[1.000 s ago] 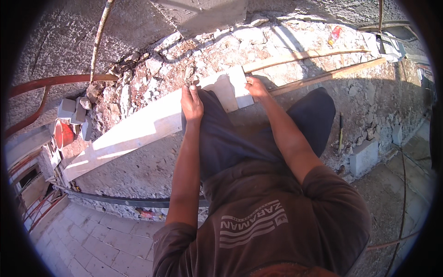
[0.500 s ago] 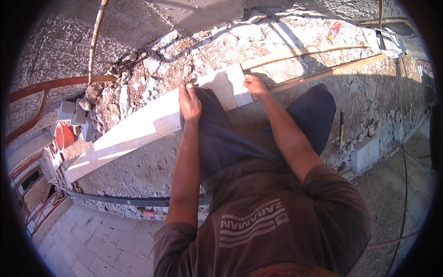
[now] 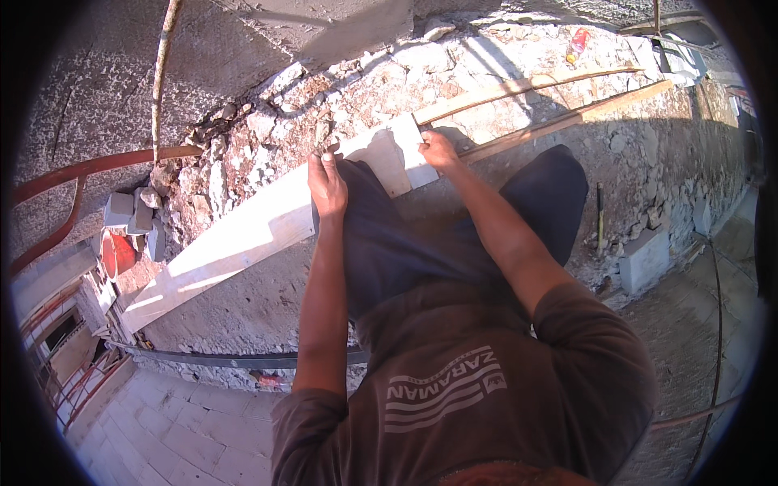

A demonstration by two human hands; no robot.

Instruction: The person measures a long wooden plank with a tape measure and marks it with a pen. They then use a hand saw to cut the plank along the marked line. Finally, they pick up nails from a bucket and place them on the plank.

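Note:
A long pale board (image 3: pixel 235 235), wide and flat, runs from the left up toward the middle along the wall top. My left hand (image 3: pixel 328 188) grips the board just left of my knee, its thumb and fingertips at the far edge. At the board's right end, the fingers of my right hand (image 3: pixel 440 151) are curled round the short edge. What lies under the board is hidden. Past my right hand, two narrow wooden strips, a far strip (image 3: pixel 527 86) and a near strip (image 3: pixel 575 116), stretch to the right over the rubble.
Loose stones (image 3: pixel 263 121) line the far side. A hammer-like tool (image 3: pixel 600 223) with a yellowish handle lies right of my knee, near a pale block (image 3: pixel 645 261). At left are grey blocks (image 3: pixel 119 211), a red object (image 3: pixel 117 254) and a bent reddish metal bar (image 3: pixel 89 168). A bottle (image 3: pixel 577 46) lies far right.
The view has turned slightly, so the whole scene sits a little differently. Both hands stay at the same places on the board, with no clear movement of it.

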